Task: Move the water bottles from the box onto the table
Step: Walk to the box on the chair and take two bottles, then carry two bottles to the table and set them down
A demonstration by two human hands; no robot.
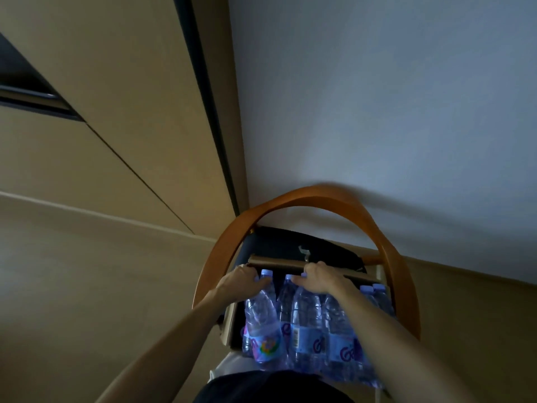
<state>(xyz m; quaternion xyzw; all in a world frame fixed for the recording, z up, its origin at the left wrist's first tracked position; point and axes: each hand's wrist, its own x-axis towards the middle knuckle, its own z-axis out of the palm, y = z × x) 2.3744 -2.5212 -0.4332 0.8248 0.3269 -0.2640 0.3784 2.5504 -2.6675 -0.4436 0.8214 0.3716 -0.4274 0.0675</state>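
Observation:
Several clear water bottles (305, 330) with pale blue caps and blue-purple labels stand packed in an open cardboard box (279, 262) on a chair. My left hand (241, 282) curls its fingers round the neck of the leftmost bottle (263, 318), just under the cap. My right hand (318, 279) lies over the tops of the middle bottles, thumb against a bottle neck; its fingers curl down over the caps. Two more capped bottles (373, 293) show at the right, past my right forearm. The table is not in view.
The chair has a curved orange wooden back (290, 200) arching over the box, with a dark cushion (279, 242) behind it. A pale wall (377, 112) rises behind, beige cabinet panels (101, 112) stand at the left, and beige floor lies on both sides.

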